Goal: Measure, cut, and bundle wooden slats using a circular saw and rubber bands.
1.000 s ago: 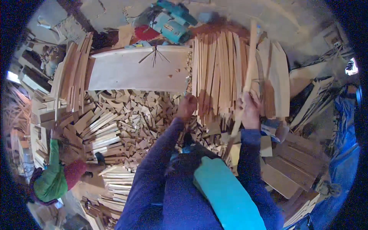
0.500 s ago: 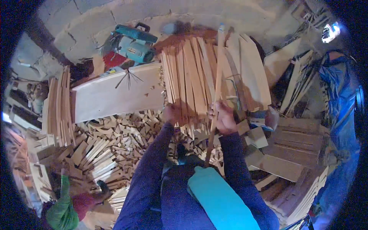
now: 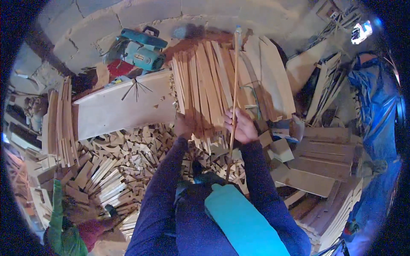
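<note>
A long, thin wooden strip (image 3: 234,91) stands nearly lengthwise in front of me, its lower end beside the turquoise cloth (image 3: 243,222) hanging at my front. My right hand (image 3: 244,127) is closed on this strip, thumb and fingers around it. At the near left end of a row of wooden strips (image 3: 203,81) is my left hand (image 3: 184,126); its fingers are hidden, so I cannot see whether it grips one. Wider curved boards (image 3: 273,77) lie to the right of the row.
A pale board (image 3: 124,106) carries several thin dark rods (image 3: 136,88). Behind it sits a teal power tool (image 3: 143,55). Wood offcuts (image 3: 128,149) cover the ground below. Stacked planks (image 3: 324,153) and a blue tarp (image 3: 373,98) stand right. Another person in green (image 3: 68,239) is at lower left.
The view has shifted slightly, so the scene sits a little further left. My right hand's grip on the strip has loosened somewhat, with the fingers more unfolded. The other person's arm has moved.
</note>
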The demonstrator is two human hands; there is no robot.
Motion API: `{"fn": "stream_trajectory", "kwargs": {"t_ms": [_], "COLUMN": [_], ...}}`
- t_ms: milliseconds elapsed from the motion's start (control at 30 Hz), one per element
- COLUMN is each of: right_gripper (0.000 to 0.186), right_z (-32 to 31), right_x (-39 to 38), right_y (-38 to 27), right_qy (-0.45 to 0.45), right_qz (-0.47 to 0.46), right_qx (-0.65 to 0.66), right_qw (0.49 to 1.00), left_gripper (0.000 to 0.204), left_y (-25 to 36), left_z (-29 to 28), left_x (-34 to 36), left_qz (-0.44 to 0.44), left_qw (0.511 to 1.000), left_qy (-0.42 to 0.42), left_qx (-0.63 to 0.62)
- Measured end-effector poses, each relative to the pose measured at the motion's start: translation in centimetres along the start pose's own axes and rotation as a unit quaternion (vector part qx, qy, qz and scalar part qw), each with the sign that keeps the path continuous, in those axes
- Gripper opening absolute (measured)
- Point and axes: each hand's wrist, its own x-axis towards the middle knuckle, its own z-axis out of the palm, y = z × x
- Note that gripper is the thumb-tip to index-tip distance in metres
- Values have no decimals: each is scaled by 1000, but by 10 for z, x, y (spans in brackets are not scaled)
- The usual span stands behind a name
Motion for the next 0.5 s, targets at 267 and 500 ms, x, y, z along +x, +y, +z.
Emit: {"fn": "stream_trajectory", "kwargs": {"t_ms": [267, 500], "right_gripper": [17, 17], "right_z": [-3, 7], "right_x": [35, 57], "right_y": [11, 24], "right_qy": [58, 119], "right_qz": [-50, -153], "right_qx": [-72, -126], "right_qw": [994, 973], "left_gripper": [18, 21], "left_y": [6, 126], "left_z": [-48, -117], "left_x": [-36, -89], "left_qz": [36, 104], "left_qw": [964, 942], "left_qy": [-4, -63], "left_qx": [-263, -312]}}
